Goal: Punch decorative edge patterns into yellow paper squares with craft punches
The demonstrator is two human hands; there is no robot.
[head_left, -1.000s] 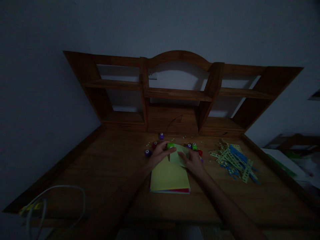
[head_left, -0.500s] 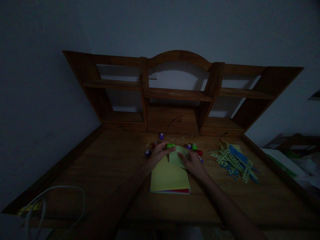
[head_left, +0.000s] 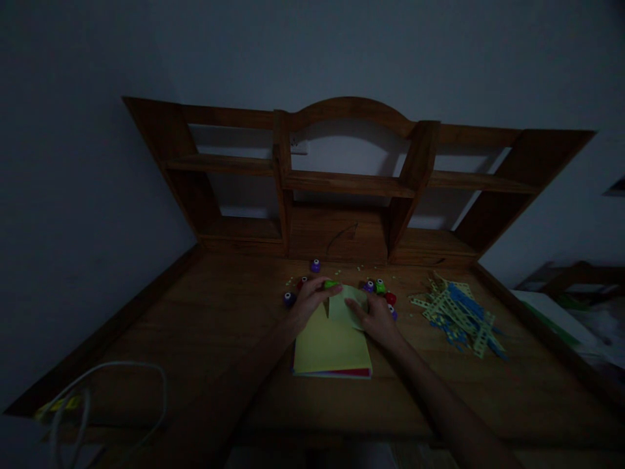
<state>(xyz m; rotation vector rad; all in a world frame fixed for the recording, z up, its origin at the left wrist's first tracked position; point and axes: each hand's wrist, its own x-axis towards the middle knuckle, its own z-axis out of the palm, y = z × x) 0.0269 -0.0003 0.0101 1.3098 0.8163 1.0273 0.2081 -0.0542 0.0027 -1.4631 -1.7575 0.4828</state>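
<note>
My left hand [head_left: 308, 302] is closed around a small bright green craft punch [head_left: 331, 284], partly hidden by the fingers. A pale yellow-green sheet of paper [head_left: 347, 311] reaches from the punch to my right hand [head_left: 379, 317], which pinches its right side between thumb and fingers. Whether the paper's edge sits inside the punch I cannot tell. Below both hands lies a stack of coloured paper [head_left: 333, 346], yellow on top, with red and other colours showing at the near edge.
Purple punches [head_left: 289, 299] and a red one [head_left: 303, 283] lie left of my hands. Green [head_left: 379, 286], red [head_left: 390, 298] and purple ones lie right. Punched paper strips [head_left: 463, 316] are heaped farther right. A wooden shelf [head_left: 349, 185] stands behind; a white cable [head_left: 122, 363] loops at left.
The green punch and the paper have tilted and shifted slightly left in my hands. Both hands keep their hold and stay nearly in place.
</note>
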